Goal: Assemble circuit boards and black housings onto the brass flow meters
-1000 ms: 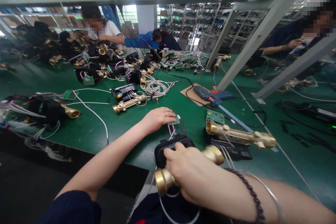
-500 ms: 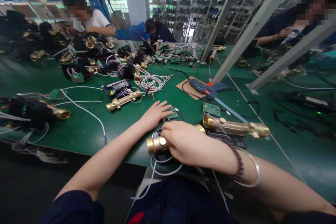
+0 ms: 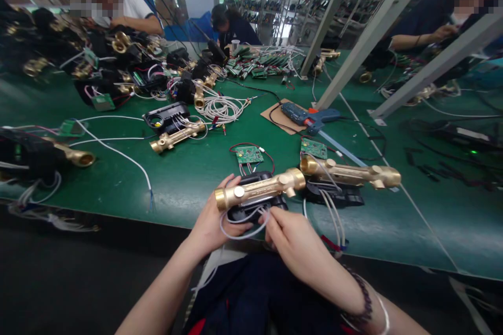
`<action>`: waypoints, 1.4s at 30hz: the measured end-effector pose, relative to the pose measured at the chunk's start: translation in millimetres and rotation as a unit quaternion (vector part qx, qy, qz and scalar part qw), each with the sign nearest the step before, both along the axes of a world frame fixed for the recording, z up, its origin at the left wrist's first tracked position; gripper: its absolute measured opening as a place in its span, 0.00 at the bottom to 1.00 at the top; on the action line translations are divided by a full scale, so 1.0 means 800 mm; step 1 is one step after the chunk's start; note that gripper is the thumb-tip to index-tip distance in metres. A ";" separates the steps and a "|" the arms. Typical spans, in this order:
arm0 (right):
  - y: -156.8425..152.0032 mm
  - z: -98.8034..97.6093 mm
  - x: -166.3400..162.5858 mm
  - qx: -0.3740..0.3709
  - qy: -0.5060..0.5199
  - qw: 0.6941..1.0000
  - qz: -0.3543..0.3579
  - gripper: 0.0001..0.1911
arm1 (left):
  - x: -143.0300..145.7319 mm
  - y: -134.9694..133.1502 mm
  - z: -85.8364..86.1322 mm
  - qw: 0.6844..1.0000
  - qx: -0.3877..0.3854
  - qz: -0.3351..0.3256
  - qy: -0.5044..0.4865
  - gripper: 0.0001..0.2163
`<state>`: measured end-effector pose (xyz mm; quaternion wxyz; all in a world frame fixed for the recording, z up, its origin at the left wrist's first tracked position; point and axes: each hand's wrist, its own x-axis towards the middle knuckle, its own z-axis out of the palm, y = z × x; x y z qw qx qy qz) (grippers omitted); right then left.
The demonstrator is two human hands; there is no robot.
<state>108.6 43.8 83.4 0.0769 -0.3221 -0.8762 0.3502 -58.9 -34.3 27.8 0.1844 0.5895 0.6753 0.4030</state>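
In front of me a brass pipe fitting [image 3: 259, 191] lies tilted across a black plastic housing [image 3: 236, 214]. My left hand [image 3: 210, 225] wraps the left end of that housing, thumb on the far side and fingers on the near side. My right hand [image 3: 293, 233] is closed, pinching a white cable [image 3: 241, 238] at the housing's near edge; the fingertips are partly hidden. The cable loops left below the brass. Just beyond, a green circuit board [image 3: 250, 154] lies on the table, joined by thin wires to the housing.
To the right lies a second brass fitting [image 3: 353, 174] on a black housing, with a circuit board [image 3: 313, 148] behind it. A blue glue gun [image 3: 310, 116] rests on cardboard [image 3: 271, 112]. Coiled white cables [image 3: 223, 108] and another brass fitting [image 3: 176, 137] are left. Slanted metal posts [image 3: 373, 36] stand right. Co-workers sit beyond.
My left hand has gone from the circuit board to the housing's left end. My right hand has moved off the brass fitting, down to the white cable. The view has shifted slightly.
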 end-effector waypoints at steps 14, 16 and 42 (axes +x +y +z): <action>-0.009 -0.033 0.006 -0.313 0.020 0.948 -0.047 0.16 | -0.002 0.015 -0.002 0.999 0.020 -0.035 -0.006 0.33; -0.010 -0.040 0.005 -0.357 0.013 0.933 -0.040 0.15 | -0.005 0.012 0.001 0.999 0.015 -0.037 -0.003 0.34; 0.006 -0.029 -0.012 0.170 0.229 0.957 0.054 0.15 | 0.017 0.007 -0.005 0.997 -0.017 0.042 -0.059 0.38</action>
